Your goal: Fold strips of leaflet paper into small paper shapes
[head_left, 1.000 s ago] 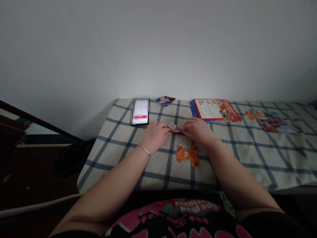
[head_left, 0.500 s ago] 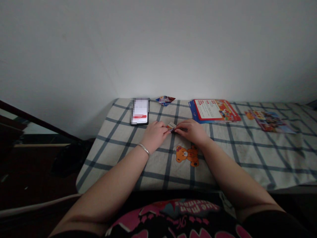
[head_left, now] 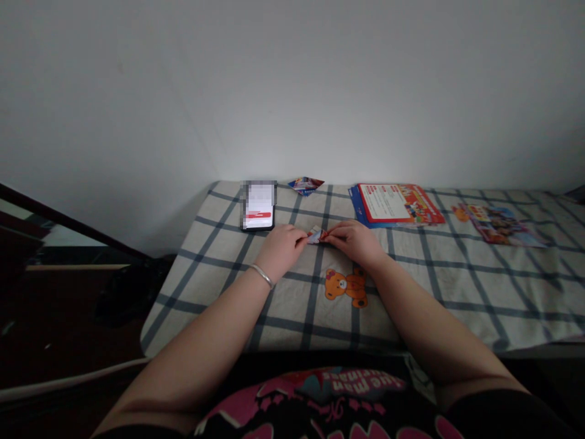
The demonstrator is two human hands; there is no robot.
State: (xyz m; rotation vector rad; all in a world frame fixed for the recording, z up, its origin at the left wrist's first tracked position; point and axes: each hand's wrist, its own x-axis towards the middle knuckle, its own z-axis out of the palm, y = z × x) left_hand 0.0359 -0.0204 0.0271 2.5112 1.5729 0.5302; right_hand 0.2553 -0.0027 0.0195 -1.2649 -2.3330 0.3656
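Between my two hands is a small folded piece of printed paper (head_left: 315, 235), held just above or on the checked cloth. My left hand (head_left: 284, 245), with a silver bangle at the wrist, pinches the paper's left end. The right end is pinched between the thumb and fingers of my right hand (head_left: 355, 242). My fingertips hide parts of both ends. Behind it, near the wall, lies a folded paper boat-like shape (head_left: 306, 185) in blue and dark colours.
A phone (head_left: 258, 207) with a lit screen lies at the back left. A stack of printed sheets (head_left: 390, 204) lies at the back right, with a colourful leaflet (head_left: 505, 225) farther right. Checked cloth (head_left: 205, 292) printed with a bear covers the table. The wall (head_left: 292, 91) rises behind.
My hands have moved slightly apart, the left one shifting a little left. More of the folded paper shows between them, and it looks wider and more opened out.
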